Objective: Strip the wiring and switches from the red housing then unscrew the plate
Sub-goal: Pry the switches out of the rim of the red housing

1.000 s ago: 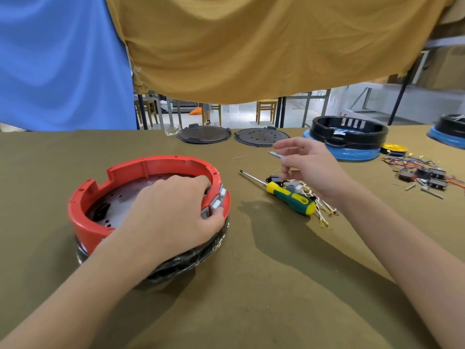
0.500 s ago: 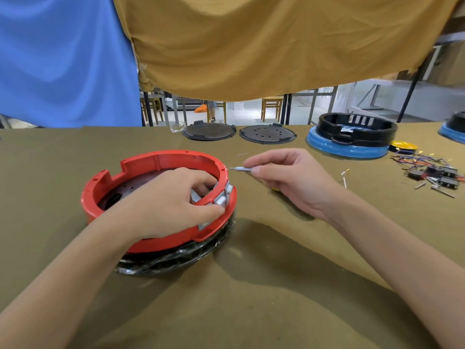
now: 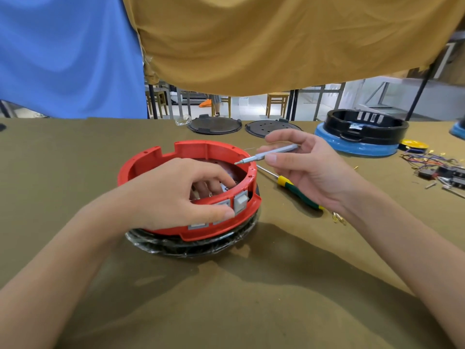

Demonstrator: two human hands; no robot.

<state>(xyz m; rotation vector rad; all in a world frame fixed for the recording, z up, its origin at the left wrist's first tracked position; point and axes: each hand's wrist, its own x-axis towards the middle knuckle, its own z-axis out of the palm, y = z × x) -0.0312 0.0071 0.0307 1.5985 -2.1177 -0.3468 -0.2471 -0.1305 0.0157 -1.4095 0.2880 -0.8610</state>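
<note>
The red housing [image 3: 201,152] is a round ring that sits on a black plastic-wrapped base in the middle of the table. Grey switches [image 3: 240,201] are set in its near wall. My left hand [image 3: 173,195] grips that wall, thumb outside on the switches and fingers curled inside. My right hand [image 3: 307,167] pinches a thin silver screwdriver [image 3: 266,154], whose tip hovers over the housing's right rim. The dark plate inside is mostly hidden by my left hand.
A green-and-yellow screwdriver [image 3: 297,190] lies right of the housing. Two dark round plates [image 3: 215,124] lie at the far edge. A black housing on a blue base [image 3: 362,132] stands at the back right. Loose wires and switches [image 3: 437,167] lie at the far right.
My right hand has lifted the silver screwdriver and swung its tip over the housing's rim. My left hand has slid its fingers deeper inside the near wall.
</note>
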